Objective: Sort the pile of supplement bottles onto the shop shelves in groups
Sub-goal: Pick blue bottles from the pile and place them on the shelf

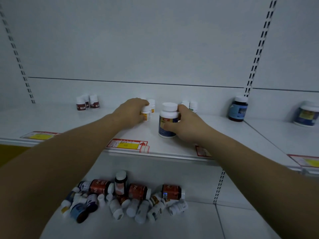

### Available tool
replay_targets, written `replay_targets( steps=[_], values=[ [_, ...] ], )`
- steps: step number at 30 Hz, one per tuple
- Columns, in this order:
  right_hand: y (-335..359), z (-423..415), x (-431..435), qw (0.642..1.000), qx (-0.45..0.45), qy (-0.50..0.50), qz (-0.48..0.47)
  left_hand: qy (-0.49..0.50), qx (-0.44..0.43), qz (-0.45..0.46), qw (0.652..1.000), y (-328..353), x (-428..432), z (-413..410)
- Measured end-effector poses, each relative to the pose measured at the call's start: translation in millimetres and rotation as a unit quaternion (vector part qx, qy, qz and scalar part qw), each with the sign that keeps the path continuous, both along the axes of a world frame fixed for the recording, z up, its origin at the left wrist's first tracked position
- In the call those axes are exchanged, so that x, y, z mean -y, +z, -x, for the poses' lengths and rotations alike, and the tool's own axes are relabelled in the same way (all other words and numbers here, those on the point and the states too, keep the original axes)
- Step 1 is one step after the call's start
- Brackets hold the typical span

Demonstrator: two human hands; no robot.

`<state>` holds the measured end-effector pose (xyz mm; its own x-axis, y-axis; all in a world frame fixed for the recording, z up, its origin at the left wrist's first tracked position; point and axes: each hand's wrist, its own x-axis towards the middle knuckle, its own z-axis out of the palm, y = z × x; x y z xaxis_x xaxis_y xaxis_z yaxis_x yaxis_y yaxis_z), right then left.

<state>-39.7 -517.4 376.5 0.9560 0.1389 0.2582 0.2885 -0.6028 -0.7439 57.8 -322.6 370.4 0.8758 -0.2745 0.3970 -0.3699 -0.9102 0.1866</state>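
Right grip [188,125] around white bottle [168,116]

Red-yellow price label [127,144] at front edge; slotted upright [259,47] behind.

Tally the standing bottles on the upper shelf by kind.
Small white bottles: 7, one in the left hand
Large white bottle: 1, in the right hand
Large dark bottles: 2
Total: 10

3 small bottles [87,103] are standing far left on the upper shelf [69,123], a large bottle [168,121] nearer, mid-shelf, a jar [238,109] far right; the pile [124,199] is lying on the lower shelf [172,226].
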Motion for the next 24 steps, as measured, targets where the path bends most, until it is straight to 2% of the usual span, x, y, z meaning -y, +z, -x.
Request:
replay_targets(
  steps=[9,15,19,22,24],
  values=[
    [0.7,-6.1,-0.7,1.000,0.000,-0.019,0.017,0.012,-0.015,0.025,1.000,3.4,6.9,-0.3],
    [6.8,-2.7,12.7,0.993,0.003,-0.071,-0.089,-0.065,-0.008,0.079,0.995,18.7,31.4,34.9],
    [8.1,7.2,34.1,0.986,0.011,-0.098,-0.137,-0.132,-0.133,0.157,0.970,20.5,64.0,58.3],
    [7.7,18.4,56.1,0.975,0.013,-0.136,-0.175,-0.188,-0.263,0.233,0.917,20.4,97.2,72.6],
    [7.9,28.2,74.5,0.967,0.015,-0.156,-0.202,-0.219,-0.318,0.245,0.889,20.6,121.0,81.2]
  ],
)
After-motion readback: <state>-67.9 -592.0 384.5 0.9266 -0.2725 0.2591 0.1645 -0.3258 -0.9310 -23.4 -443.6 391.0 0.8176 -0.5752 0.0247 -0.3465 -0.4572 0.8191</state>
